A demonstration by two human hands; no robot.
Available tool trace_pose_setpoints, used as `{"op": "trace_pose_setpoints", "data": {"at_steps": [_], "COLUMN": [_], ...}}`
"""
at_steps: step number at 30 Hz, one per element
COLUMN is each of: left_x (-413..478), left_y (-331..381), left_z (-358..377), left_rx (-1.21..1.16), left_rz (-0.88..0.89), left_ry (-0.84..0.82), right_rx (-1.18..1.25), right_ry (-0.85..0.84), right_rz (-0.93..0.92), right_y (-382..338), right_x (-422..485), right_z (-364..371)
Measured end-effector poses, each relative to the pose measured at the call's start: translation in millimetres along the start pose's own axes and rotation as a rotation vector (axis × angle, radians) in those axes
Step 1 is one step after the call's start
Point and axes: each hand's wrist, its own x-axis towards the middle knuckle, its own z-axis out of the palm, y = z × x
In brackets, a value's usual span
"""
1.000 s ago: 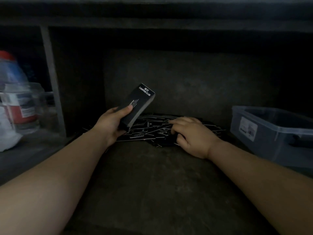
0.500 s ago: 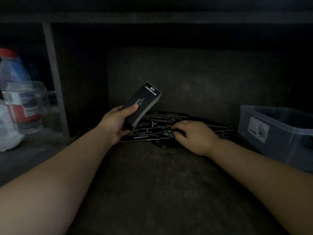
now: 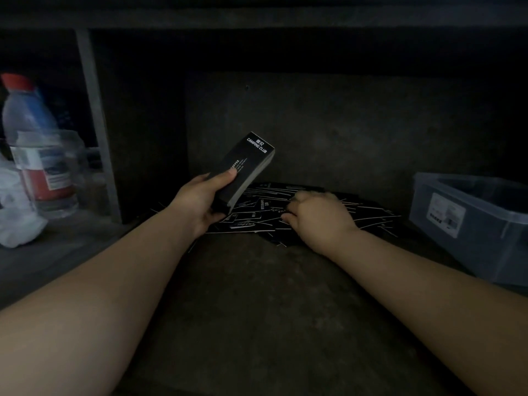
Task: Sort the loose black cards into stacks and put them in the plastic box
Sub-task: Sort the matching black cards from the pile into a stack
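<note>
Left grip (image 3: 204, 202): clasps stack (image 3: 246, 167), tilted up above the pile.
Right grip (image 3: 318, 220): fingers curled onto cards (image 3: 251, 217); cannot tell whether it pinches one.
Pile: cards scattered on table (image 3: 257, 295).
Box (image 3: 457, 224): right, apart.

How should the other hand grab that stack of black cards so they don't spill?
Pinch the stack of cards across its two long edges on the free upper half, coming in from above and the right. The left hand holds the lower half with its thumb on the face, so only the top end is clear. Squeezing the edges should keep the cards squared.
</note>
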Motion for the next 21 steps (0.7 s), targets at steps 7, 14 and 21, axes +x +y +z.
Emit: {"op": "trace_pose_setpoints", "data": {"at_steps": [7,14,21], "left_x": [-2.4,-10.8,-14.8], "left_y": [1.4,10.0,12.0], "left_z": [0.1,0.1,-6.7], "left_rx": [-0.006,-0.029,0.175], "left_rz": [-0.001,0.006,0.136], "left_ry": [0.009,0.035,-0.027], "right_rx": [-0.087,0.035,0.699], "right_ry": [0.086,0.445,0.35], "right_rz": [-0.147,-0.259,0.028], "right_y": [-0.2,20.8,42.6], "right_x": [4.6,-9.0,-28.9], "right_z": [-2.2,-2.4,-32.8]}}
